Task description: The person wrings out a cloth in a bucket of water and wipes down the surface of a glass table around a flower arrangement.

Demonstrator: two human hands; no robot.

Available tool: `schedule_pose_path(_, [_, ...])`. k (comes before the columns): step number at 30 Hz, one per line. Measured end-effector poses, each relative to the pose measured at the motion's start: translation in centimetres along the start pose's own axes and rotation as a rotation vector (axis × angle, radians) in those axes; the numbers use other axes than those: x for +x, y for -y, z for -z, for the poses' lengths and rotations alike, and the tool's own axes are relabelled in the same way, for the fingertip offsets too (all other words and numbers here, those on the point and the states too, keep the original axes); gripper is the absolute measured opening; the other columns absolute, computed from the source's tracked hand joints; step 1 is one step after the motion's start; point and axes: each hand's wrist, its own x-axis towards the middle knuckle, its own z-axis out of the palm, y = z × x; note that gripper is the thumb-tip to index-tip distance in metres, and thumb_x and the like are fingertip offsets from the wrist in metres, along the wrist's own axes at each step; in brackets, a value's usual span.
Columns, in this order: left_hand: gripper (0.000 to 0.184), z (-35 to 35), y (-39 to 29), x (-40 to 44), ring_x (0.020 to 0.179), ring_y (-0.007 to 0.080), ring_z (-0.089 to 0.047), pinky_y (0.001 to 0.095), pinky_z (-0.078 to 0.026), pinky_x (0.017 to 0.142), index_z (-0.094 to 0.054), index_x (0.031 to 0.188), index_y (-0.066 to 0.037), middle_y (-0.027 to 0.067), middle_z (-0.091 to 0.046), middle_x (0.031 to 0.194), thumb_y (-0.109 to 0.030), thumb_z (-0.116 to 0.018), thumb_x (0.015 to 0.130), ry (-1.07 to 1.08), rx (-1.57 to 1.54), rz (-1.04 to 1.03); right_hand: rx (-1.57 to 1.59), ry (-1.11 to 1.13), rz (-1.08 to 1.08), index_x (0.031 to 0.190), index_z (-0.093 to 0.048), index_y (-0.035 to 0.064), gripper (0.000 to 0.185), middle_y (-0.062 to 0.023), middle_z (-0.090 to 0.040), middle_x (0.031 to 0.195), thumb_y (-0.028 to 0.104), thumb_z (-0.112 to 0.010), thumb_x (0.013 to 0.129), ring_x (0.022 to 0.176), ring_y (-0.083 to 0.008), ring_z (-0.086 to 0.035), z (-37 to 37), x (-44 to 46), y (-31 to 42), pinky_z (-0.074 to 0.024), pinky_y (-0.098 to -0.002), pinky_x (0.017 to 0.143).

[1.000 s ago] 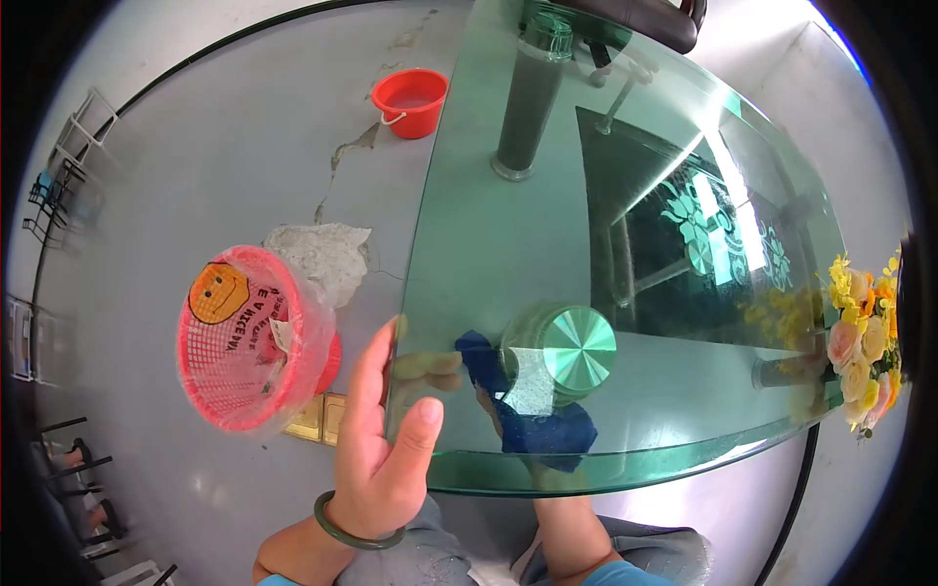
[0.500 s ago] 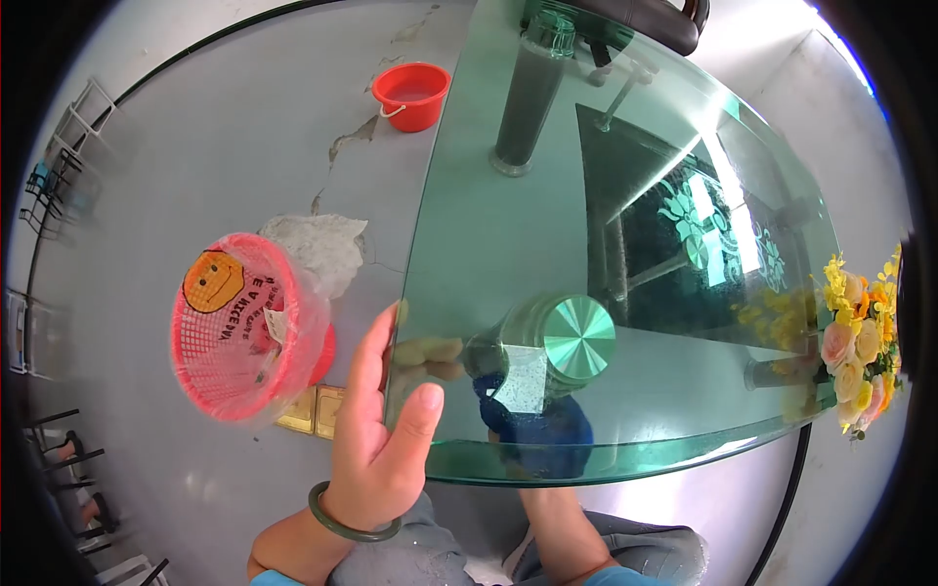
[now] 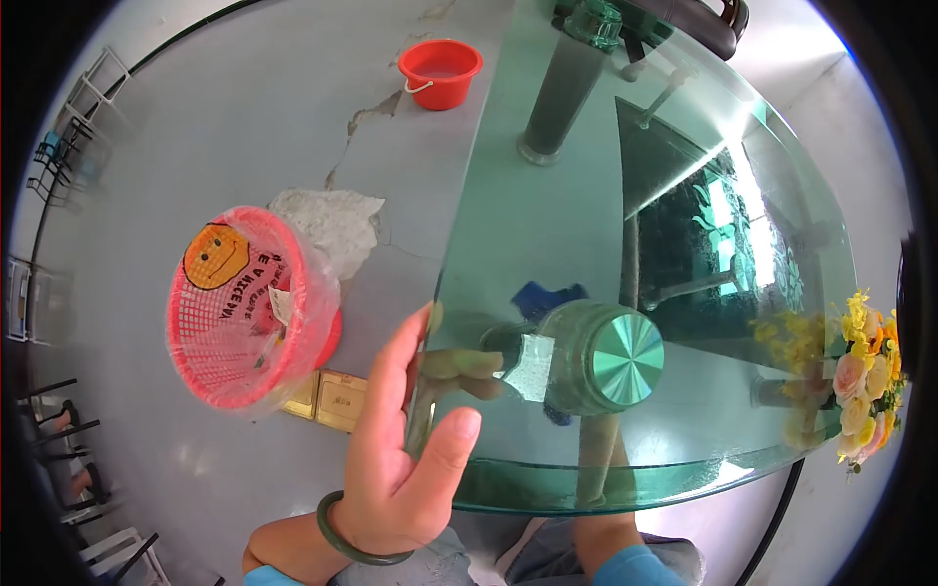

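Note:
My left hand [image 3: 410, 464], with a dark green bangle at its wrist, holds the near left edge of the glass tabletop [image 3: 547, 230]. Its thumb lies on the upper side, and its fingertips show through the glass. Under the tabletop, my right hand [image 3: 598, 430] is mostly hidden behind a round metal table leg [image 3: 576, 356] with a shiny cap. Parts of a blue cloth [image 3: 549, 299] in that hand show on both sides of the leg.
A pink mesh basket [image 3: 210, 327] with a plastic liner stands on the floor at the left. Beyond it are a crumpled whitish sheet [image 3: 332, 230] and a red bucket [image 3: 445, 88]. Flowers [image 3: 865, 381] are at the right, a dark chair [image 3: 694, 24] at the far end.
My right hand has moved right and behind the leg, and the blue cloth now shows above and below it. The view has shifted slightly. My left hand keeps its hold.

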Motion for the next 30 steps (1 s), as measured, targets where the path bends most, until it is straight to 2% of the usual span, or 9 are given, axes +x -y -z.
schedule_pose_path(7, [0.059,0.1,-0.3,0.0,0.105,0.021,-0.05,0.0342,-0.039,0.094,-0.02,0.136,0.01,0.0179,-0.047,0.121,-0.008,-0.05,0.088,0.023,-0.031,0.028,-0.053,0.017,-0.125,0.122,-0.051,0.0067,0.035,-0.0129,-0.058,0.109,0.029,-0.044,0.096,0.099,-0.0225,-0.057,0.6,-1.2,-1.3,-0.05,-0.0371,0.081])
schedule_pose_path(10, [0.06,0.3,-0.2,0.0,0.106,0.0206,-0.049,0.0342,-0.037,0.095,-0.019,0.137,0.01,0.0182,-0.046,0.122,-0.008,-0.05,0.089,0.039,-0.017,0.041,-0.074,0.045,-0.183,0.122,-0.051,0.0066,0.035,-0.0129,-0.058,0.109,0.029,-0.044,0.096,0.099,-0.0225,-0.057,1.8,-1.9,-0.4,-0.0499,-0.0372,0.082])
schedule_pose_path(11, [0.06,0.3,-0.2,0.0,0.106,0.0206,-0.049,0.0342,-0.037,0.095,-0.019,0.137,0.01,0.0182,-0.046,0.122,-0.008,-0.05,0.089,0.037,-0.009,0.048,-0.073,0.045,-0.206,0.122,-0.051,0.0066,0.035,-0.0129,-0.058,0.109,0.029,-0.044,0.096,0.099,-0.0225,-0.057,3.3,-1.5,3.0,-0.0498,-0.0372,0.082])
schedule_pose_path(13, [0.072,0.2,-0.3,-0.1,0.106,0.0192,-0.052,0.0336,-0.041,0.093,-0.016,0.14,0.005,0.0143,-0.05,0.119,-0.027,-0.055,0.089,0.007,0.051,0.078,-0.066,0.036,-0.248,0.122,-0.051,0.0066,0.035,-0.0128,-0.058,0.109,0.029,-0.044,0.096,0.099,-0.0225,-0.057,3.8,-0.4,4.0,-0.0497,-0.0373,0.082])
schedule_pose_path(14, [0.072,0.0,-0.2,-0.1,0.106,0.0192,-0.052,0.0336,-0.041,0.093,-0.016,0.14,0.005,0.0143,-0.05,0.119,-0.027,-0.055,0.089,0.01,0.052,0.083,-0.069,0.034,-0.265,0.122,-0.051,0.0065,0.035,-0.0128,-0.058,0.109,0.029,-0.044,0.096,0.099,-0.0225,-0.057,4.4,-0.5,5.0,-0.0497,-0.0373,0.082])
schedule_pose_path(18, [0.071,0.3,0.0,0.0,0.105,0.0189,-0.052,0.0335,-0.042,0.092,-0.015,0.14,0.006,0.0139,-0.051,0.118,-0.025,-0.054,0.089,0.008,0.069,0.054,-0.077,0.036,-0.316,0.122,-0.051,0.0064,0.035,-0.0127,-0.058,0.11,0.029,-0.044,0.095,0.1,-0.0225,-0.057,6.2,-4.4,3.1,-0.0495,-0.0374,0.083])
schedule_pose_path(23, [0.069,0.3,-0.1,0.3,0.102,0.0185,-0.053,0.0338,-0.042,0.091,-0.017,0.14,0.005,0.0134,-0.051,0.117,-0.024,-0.053,0.089,0.051,0.087,0.019,-0.101,0.063,-0.377,0.121,-0.051,0.0063,0.035,-0.0127,-0.057,0.11,0.029,-0.044,0.095,0.1,-0.0224,-0.057,3.1,-1.7,0.0,-0.0493,-0.0375,0.083])
schedule_pose_path(25, [0.06,0.4,-0.2,0.2,0.106,0.0218,-0.049,0.0339,-0.038,0.094,-0.018,0.136,0.011,0.0191,-0.046,0.123,-0.006,-0.05,0.088,0.068,0.009,0.004,-0.107,0.083,-0.413,0.121,-0.051,0.0062,0.036,-0.0126,-0.057,0.11,0.029,-0.044,0.095,0.1,-0.0224,-0.057,2.8,-2.0,-0.5,-0.0492,-0.0375,0.084])
schedule_pose_path(30, [0.059,0.4,-0.1,0.1,0.107,0.0219,-0.048,0.0341,-0.038,0.094,-0.018,0.136,0.011,0.019,-0.044,0.124,-0.004,-0.049,0.088,0.064,-0.007,-0.014,-0.168,0.106,-0.493,0.121,-0.051,0.0061,0.036,-0.0125,-0.057,0.111,0.029,-0.044,0.095,0.101,-0.0224,-0.056,2.1,-2.9,-2.1,-0.0489,-0.0376,0.084])
